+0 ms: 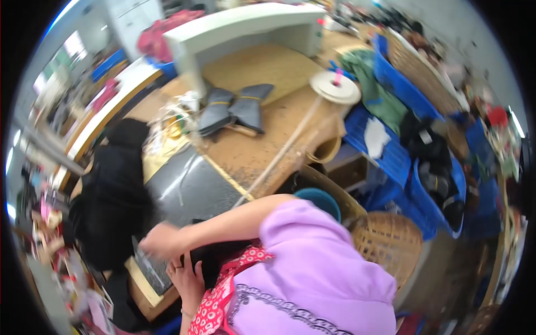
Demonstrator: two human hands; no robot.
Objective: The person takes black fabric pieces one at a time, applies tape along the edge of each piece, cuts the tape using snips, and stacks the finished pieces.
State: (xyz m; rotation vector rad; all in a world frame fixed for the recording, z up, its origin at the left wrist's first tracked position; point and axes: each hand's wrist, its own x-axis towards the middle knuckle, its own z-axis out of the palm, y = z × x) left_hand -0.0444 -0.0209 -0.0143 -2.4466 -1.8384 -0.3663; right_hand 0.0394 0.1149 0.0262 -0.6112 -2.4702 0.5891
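My right hand (163, 241) reaches across the dark, glossy work surface (187, 187), its fingers smeared by motion. Just below it, my left hand (185, 272) has its fingers apart against a piece of black cloth (206, 261). A ring shows on one finger. Part of that cloth is hidden under my right forearm. Left of my hands lies a large heap of black cloth (114, 190). Two bundles of grey pieces, one on the left (216, 111) and one on the right (251, 106), lie on the brown table behind, tied with yellow bands.
A white tape roll (335, 88) stands at the table's far right, its strip running towards me. Behind is a pale arched frame (245, 25). Blue crates (379, 139), a wicker basket (388, 245) and a teal bowl (319, 202) stand to the right. Tangled scraps (170, 128) lie at the table's left.
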